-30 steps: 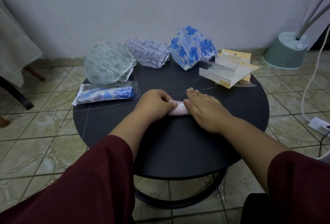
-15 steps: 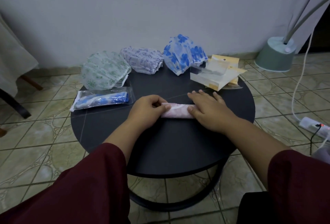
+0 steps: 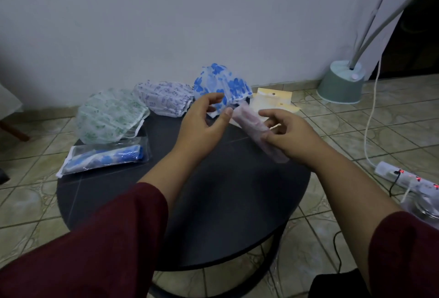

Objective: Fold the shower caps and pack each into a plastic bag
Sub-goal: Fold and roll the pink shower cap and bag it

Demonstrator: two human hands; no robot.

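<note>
My right hand (image 3: 288,134) holds a rolled pink shower cap (image 3: 253,126) lifted above the round black table (image 3: 225,202). My left hand (image 3: 202,121) hovers beside the roll's upper end with fingers apart, its thumb close to or touching the roll. Along the table's far side lie a green-print cap (image 3: 109,114), a purple-print cap (image 3: 164,98) and a blue-flower cap (image 3: 221,86). On the left rests a clear plastic bag holding a folded blue cap (image 3: 104,158). A stack of empty bags with yellow header cards (image 3: 273,98) sits at the far right, partly hidden by my hands.
A pale green lamp base (image 3: 342,84) stands on the tiled floor at the right by the wall. A white power strip (image 3: 403,177) with red lights and cords lies on the floor at the right. A wooden leg shows at the far left.
The pink roll was pressed flat on the table under both hands; now my right hand has lifted it off the table and my left hand has opened beside it.
</note>
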